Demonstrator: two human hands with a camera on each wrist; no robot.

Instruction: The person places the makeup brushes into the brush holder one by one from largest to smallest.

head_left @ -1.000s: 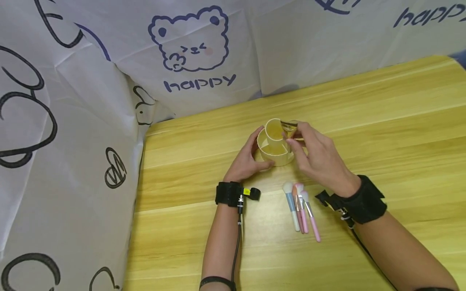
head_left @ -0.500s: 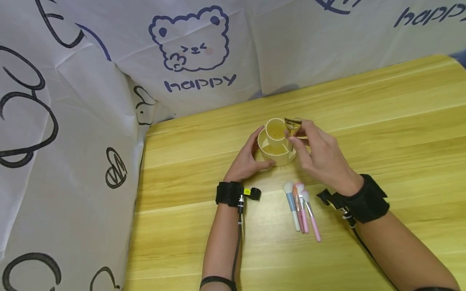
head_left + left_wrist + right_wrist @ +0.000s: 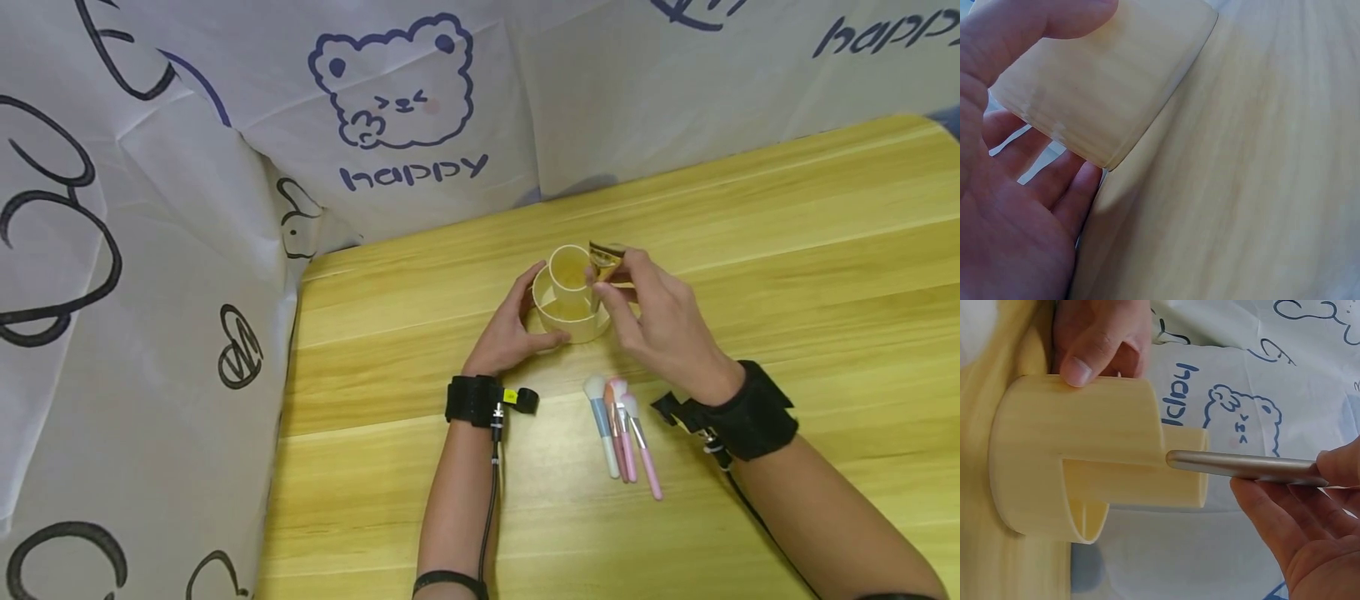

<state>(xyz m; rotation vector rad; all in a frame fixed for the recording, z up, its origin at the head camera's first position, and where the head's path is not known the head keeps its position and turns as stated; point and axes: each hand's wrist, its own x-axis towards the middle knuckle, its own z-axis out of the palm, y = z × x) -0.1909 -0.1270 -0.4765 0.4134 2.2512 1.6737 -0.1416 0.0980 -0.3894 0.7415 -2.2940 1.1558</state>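
Note:
My left hand grips the side of a cream, translucent round organizer, thumb at the front and fingers round the far side. A taller tube rises inside it, and dividers split the lower ring. With thumb and fingers, my right hand pinches what appears to be a makeup brush with a flared gold head and dark top edge. Its slim metallic handle points toward the organizer in the right wrist view, the rounded tip near the outer rim. Whether the tip touches cannot be told.
Several makeup brushes with white-blue and pink handles lie side by side on the wood-patterned table, nearer than the organizer. A white printed cloth hangs behind the table and along its left side.
My right hand has shifted slightly right with the brush, whose head now stands just right of the tall tube's rim. The left hand and organizer stay nearly still.

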